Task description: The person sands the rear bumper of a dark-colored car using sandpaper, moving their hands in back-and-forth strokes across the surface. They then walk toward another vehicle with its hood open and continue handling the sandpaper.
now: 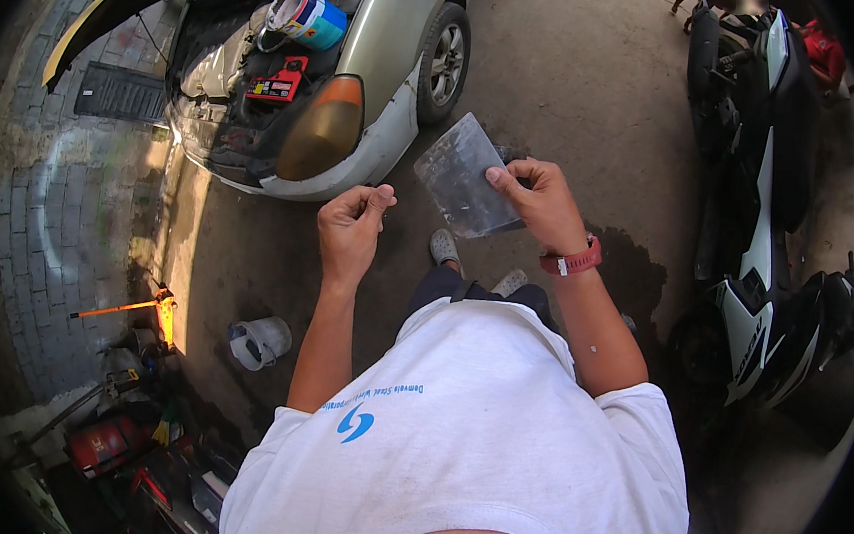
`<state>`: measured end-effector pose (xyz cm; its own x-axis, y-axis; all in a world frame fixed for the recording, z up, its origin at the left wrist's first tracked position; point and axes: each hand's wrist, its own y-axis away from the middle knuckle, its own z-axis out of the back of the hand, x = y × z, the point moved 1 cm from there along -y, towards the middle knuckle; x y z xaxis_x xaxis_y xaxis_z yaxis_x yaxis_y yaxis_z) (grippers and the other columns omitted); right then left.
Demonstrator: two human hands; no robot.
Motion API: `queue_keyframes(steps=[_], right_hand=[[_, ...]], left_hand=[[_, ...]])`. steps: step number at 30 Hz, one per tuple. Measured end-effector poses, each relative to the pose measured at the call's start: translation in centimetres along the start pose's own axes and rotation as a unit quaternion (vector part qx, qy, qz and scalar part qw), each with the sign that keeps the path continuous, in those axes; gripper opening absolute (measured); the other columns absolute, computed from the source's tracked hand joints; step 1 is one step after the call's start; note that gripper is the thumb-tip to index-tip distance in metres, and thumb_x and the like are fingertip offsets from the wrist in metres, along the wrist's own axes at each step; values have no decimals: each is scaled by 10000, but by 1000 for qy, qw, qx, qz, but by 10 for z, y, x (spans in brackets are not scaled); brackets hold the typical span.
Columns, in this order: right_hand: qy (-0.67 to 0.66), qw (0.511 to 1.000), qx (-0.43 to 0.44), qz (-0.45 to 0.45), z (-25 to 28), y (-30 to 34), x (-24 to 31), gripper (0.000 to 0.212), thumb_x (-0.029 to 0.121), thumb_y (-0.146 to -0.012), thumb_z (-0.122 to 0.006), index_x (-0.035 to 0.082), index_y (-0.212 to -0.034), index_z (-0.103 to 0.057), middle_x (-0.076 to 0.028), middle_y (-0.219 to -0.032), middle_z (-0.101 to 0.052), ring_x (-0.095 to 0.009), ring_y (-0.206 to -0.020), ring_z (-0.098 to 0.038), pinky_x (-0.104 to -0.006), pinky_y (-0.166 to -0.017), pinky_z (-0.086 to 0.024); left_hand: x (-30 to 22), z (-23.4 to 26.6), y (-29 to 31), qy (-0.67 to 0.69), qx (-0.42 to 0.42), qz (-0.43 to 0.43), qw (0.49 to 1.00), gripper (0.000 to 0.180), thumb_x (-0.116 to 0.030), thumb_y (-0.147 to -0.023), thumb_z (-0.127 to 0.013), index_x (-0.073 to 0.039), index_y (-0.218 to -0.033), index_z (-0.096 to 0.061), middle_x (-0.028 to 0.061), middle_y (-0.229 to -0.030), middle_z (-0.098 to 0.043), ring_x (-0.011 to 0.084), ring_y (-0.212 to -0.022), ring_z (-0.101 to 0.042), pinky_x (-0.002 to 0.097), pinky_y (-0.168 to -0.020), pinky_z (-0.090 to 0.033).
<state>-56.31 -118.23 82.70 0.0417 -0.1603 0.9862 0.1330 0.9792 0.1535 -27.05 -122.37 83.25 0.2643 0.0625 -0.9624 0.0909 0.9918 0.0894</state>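
My right hand (pixel 544 205), with a red watch on its wrist, grips a thin, greyish, see-through flat sheet (pixel 466 182) by its right edge. Thumb on top, it holds the sheet tilted in front of my body. Pale smears mark the sheet's surface. My left hand (pixel 351 229) is raised a little to the left of the sheet, apart from it. Its fingers are curled and the thumb presses against the forefinger; anything between them is too small or hidden to make out. Ahead on the left is a car's front bumper (pixel 381 148), with whitish patches.
Under the raised hood (pixel 117 4), a blue-and-white can (pixel 318 23) and a red-topped battery (pixel 277 81) sit in the engine bay. A whitish bucket (pixel 261 342) and an orange jack (pixel 164 317) stand left. A motorcycle (pixel 763 183) and another vehicle flank my right.
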Motion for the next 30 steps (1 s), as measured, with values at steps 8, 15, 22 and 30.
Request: queue_keyframes(steps=[8,15,22,30], right_hand=[[6,1000,-5,-3,4,-3,-4,412,358,-995,-849,-11,-834,-763,5,-787,-631,-103,-774,-566,-325,-736,-461],[8,999,8,32,0,-2,5,422,378,-996,-845,-17,-859,-786,-16,-814,-656,-114,-779,-591,-327,-751,-480],[147,986,-3,83,-10,-1,0,380,327,-997,-837,-38,-904,-786,-48,-848,-719,-133,-808,-662,-357,-752,-541],[-26,993,-108,45,-1,13,41,670,96,-1039,-771,97,-1595,-396,-51,-1033,-780,-140,-963,-736,-312,-871,-598]], left_hand=[[7,-18,-3,-28,-10,-79,996,230,-261,-1148,-662,-38,-1189,-695,54,-1137,-739,111,-967,-673,250,-860,-538],[10,-24,-7,96,63,-20,993,286,-166,-1075,-763,-31,-1295,-640,114,-1435,-651,145,-1175,-653,304,-961,-560],[20,-34,-11,233,64,3,970,262,-115,-1060,-777,-5,-1247,-629,83,-1265,-737,124,-1091,-687,290,-960,-567],[8,-27,-7,178,60,-49,981,698,-66,-1067,-745,1,-1637,-348,128,-1302,-747,170,-1159,-716,340,-1052,-572]])
